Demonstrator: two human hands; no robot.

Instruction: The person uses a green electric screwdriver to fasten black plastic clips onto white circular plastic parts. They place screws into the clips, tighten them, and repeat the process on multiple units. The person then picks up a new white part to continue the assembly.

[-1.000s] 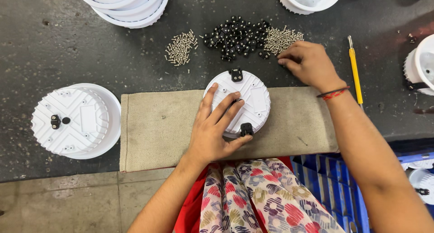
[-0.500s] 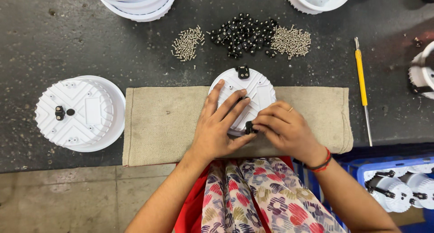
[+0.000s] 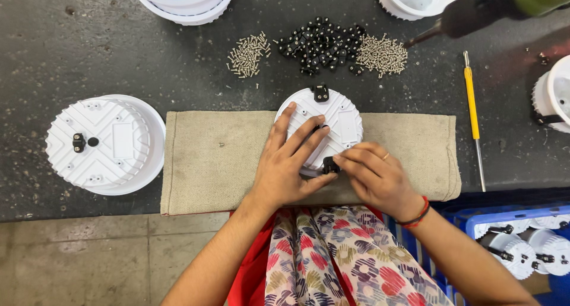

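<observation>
Both hands are on the round white part [image 3: 323,125] in the middle of the frame. Left hand [image 3: 291,166] lies spread flat on it. Right hand [image 3: 377,178], back from the screw pile [image 3: 382,54] up top, now pinches the small black clip [image 3: 330,166] at its lower edge.

I can't see the disc's [image 3: 332,119] near half under my left hand [image 3: 288,172]; the blurred tool [image 3: 475,9] runs off the top edge.

assembly workshop: screw piles [image 3: 382,54], stacked white housings [image 3: 184,0].
</observation>
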